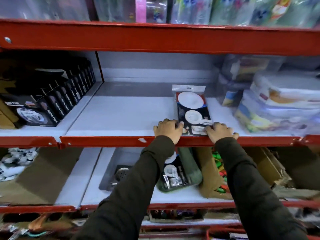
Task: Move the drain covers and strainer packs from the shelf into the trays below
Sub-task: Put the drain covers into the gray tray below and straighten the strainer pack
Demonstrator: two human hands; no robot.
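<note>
Strainer pack [193,111] flat on shelf [121,116] | left grip [168,129], right grip [220,132] clasp its near corners

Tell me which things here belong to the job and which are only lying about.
Job:
strainer pack on the shelf, between left hand and right hand
green tray below, already holding a pack
grey tray with a drain cover

Lying about:
black boxes
plastic containers
cardboard box

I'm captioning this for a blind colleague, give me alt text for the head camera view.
Both hands, left hand and right hand, rest on a strainer pack at the front edge of a red shelf; below sit a green tray holding another pack and a grey tray.
</note>
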